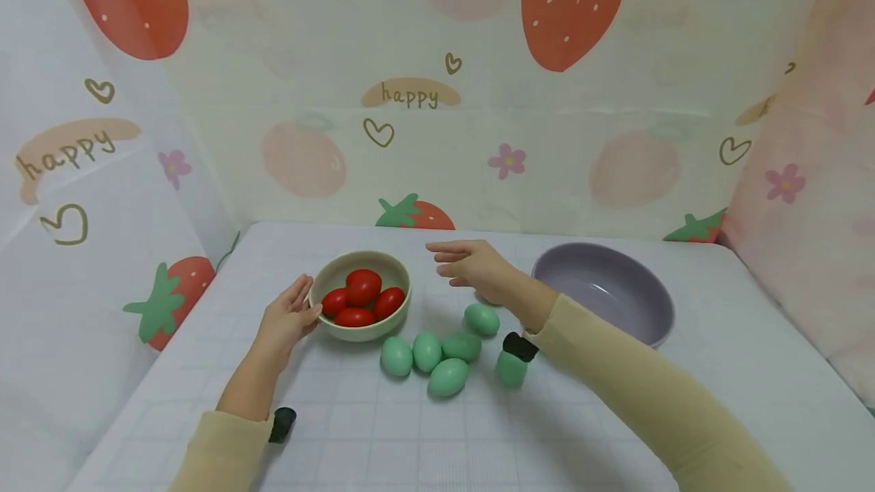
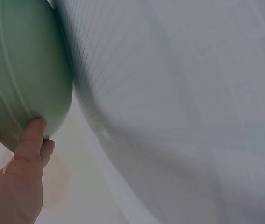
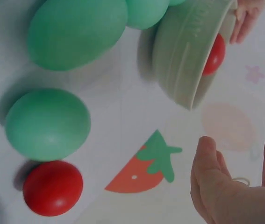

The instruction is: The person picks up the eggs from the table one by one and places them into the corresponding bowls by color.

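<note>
A pale green bowl with several red eggs in it stands left of centre. My left hand holds its left side; in the left wrist view the fingers lie on the outer wall, with the thumb nearer the rim. My right hand hovers to the right of the bowl, fingers extended and thumb apart, holding nothing. Below and behind it on the table lie several green eggs. One loose red egg rests beside a green egg in the right wrist view; the right hand mostly hides it in the head view.
A larger purple bowl stands at the right, partly hidden by the right forearm. The table has a white checked cover. Behind it hangs a strawberry-printed cloth, with more cloth at both sides.
</note>
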`<act>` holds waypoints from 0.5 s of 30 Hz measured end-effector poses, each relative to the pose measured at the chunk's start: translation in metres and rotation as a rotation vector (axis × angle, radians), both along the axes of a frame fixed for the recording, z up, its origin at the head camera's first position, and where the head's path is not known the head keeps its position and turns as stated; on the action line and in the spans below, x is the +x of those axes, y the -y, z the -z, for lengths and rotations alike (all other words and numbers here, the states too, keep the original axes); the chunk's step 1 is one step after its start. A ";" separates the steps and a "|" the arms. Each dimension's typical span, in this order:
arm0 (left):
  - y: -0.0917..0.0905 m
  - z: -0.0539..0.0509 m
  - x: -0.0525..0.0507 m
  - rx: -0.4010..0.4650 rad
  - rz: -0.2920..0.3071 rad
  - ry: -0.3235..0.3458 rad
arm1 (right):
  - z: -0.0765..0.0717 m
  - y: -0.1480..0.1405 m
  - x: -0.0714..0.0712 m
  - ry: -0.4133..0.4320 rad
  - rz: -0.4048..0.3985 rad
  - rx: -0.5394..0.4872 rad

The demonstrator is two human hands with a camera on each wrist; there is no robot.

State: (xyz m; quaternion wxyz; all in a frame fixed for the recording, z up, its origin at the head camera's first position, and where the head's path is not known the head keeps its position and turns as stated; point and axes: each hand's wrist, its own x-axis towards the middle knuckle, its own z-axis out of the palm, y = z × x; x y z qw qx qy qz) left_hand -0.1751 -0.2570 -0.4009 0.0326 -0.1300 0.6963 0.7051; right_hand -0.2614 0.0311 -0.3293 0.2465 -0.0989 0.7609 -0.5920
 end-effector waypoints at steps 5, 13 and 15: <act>0.001 0.000 -0.001 -0.007 -0.005 0.006 | 0.000 -0.020 -0.001 0.008 0.026 0.000; 0.001 0.003 -0.002 0.009 -0.013 0.011 | 0.003 -0.040 0.001 0.034 0.096 -0.029; 0.001 0.002 -0.002 0.008 -0.012 0.008 | 0.005 -0.043 0.002 0.032 0.109 -0.042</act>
